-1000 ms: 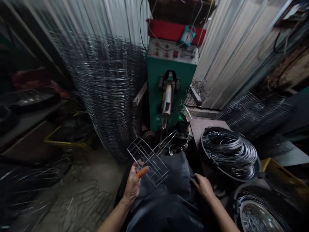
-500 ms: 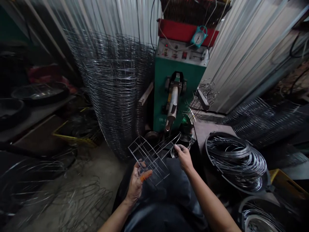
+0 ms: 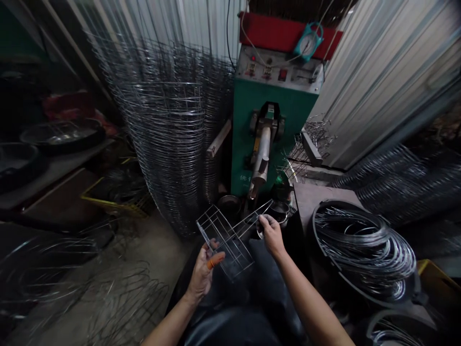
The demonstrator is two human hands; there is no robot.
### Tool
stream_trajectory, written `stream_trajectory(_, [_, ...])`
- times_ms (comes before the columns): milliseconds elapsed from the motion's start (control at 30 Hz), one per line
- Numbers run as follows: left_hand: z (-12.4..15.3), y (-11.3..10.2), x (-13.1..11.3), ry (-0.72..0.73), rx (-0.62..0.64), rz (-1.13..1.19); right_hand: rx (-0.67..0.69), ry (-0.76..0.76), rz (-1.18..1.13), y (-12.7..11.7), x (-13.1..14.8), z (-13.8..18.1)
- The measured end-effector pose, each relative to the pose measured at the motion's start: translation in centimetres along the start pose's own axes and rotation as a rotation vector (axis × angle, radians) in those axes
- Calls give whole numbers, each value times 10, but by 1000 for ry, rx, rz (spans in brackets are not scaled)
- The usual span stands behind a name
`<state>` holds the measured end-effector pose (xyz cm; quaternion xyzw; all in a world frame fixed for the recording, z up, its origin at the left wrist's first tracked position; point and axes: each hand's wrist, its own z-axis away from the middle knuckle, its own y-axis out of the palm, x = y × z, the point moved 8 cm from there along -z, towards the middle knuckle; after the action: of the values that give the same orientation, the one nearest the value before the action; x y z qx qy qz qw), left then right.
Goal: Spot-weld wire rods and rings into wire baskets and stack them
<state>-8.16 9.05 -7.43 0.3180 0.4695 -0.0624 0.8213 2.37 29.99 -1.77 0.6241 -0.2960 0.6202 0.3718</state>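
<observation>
Inspection at this moment finds a flat welded wire frame (image 3: 248, 223) held in front of the wearer at 6 o'clock, tilted, with its long rods running toward 1 o'clock. The left hand (image 3: 202, 278) has a clenched grip on the frame's near end, and an orange finger cot (image 3: 215, 260) covers the thumb. The right hand (image 3: 272, 235) is at the far end of the rods, its fingers (image 3: 262, 220) curled closed. A small steel ring (image 3: 260, 234) lies just below those fingers; whether the grip is on the rods or on the ring cannot be told.

A green machine cabinet (image 3: 248, 139), with a round gauge (image 3: 308, 42) above it, stands at 12 o'clock beyond the frame. A tall stack of wire frames (image 3: 169, 139) stands at 11 o'clock, just beside the cabinet. At 4 o'clock, coiled wire (image 3: 363, 252) sits in a black tub (image 3: 317, 250) on a brown tabletop (image 3: 320, 197). A yellow crate (image 3: 115, 204) is at 8 o'clock. Loose wire forms (image 3: 126, 302) lie on the concrete floor (image 3: 158, 250) at 7 o'clock.
</observation>
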Motion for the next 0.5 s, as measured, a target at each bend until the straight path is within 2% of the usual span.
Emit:
stream_trajectory(167, [-8,4,6,-73,26,54,30,3,-42,6,-2,-12])
stream_trajectory(500, [-13,9,1,-78,-2,39,69,5,-44,11,4,-26])
